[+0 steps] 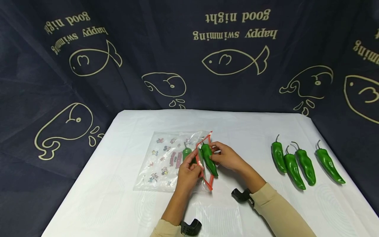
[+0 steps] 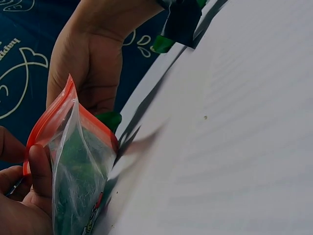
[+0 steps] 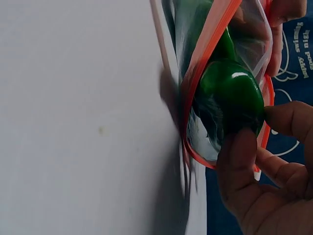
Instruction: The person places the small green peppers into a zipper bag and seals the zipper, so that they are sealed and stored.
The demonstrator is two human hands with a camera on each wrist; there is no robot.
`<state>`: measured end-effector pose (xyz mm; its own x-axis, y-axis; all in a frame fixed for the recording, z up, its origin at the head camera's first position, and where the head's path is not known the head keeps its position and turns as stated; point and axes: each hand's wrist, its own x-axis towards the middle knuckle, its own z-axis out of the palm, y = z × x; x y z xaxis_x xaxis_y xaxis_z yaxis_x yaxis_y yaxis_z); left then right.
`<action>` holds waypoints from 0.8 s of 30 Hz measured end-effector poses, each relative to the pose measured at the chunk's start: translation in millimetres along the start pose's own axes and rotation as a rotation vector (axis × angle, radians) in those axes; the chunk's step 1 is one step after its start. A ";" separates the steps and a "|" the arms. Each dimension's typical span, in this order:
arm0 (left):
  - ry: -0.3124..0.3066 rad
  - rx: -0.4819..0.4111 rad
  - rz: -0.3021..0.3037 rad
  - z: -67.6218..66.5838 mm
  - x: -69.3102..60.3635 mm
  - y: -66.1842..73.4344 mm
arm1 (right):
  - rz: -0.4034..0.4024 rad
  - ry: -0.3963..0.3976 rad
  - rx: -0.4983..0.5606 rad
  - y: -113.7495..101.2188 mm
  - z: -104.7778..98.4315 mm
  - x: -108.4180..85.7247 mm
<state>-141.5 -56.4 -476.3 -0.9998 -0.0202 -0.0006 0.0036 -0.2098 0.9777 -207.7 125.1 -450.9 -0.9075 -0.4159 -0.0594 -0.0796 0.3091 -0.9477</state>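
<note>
A clear zip bag (image 1: 160,161) with a red zip edge (image 1: 210,187) and small cartoon prints lies on the white table. My left hand (image 1: 186,174) pinches the bag's edge at its mouth; the left wrist view shows the thumb (image 2: 41,169) against the red strip. Between the thumb and fingers of my right hand (image 1: 228,158) is a green pepper (image 1: 209,160), held at the opened mouth. In the right wrist view this pepper (image 3: 232,95) sits between the two red edges. Another green pepper (image 1: 186,152) shows through the plastic inside the bag, partly hidden by my left hand.
Several green peppers (image 1: 306,166) with thin stems lie at the right side of the white table (image 1: 103,197). Dark cloth (image 1: 165,42) with fish and whale drawings hangs behind and around it. Black wrist devices (image 1: 190,227) are on both forearms.
</note>
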 end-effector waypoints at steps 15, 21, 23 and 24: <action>0.002 0.027 0.014 -0.8 -0.8 0.3 | 0.075 0.012 0.086 -6.9 4.2 -0.6; 0.008 0.021 -0.011 -0.5 -1.2 1.1 | 0.083 -0.005 0.120 -4.5 4.6 0.5; 0.009 0.014 -0.019 -0.3 -1.3 1.1 | 0.090 -0.011 0.140 -4.1 5.7 1.1; 0.008 0.011 -0.021 -0.1 -1.3 1.2 | 0.099 -0.013 0.149 -3.5 6.3 1.4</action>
<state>-140.2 -56.7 -475.2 -0.9994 -0.0243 -0.0229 -0.0176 -0.1996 0.9797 -206.1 118.0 -449.6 -0.9024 -0.4009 -0.1576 0.0726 0.2191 -0.9730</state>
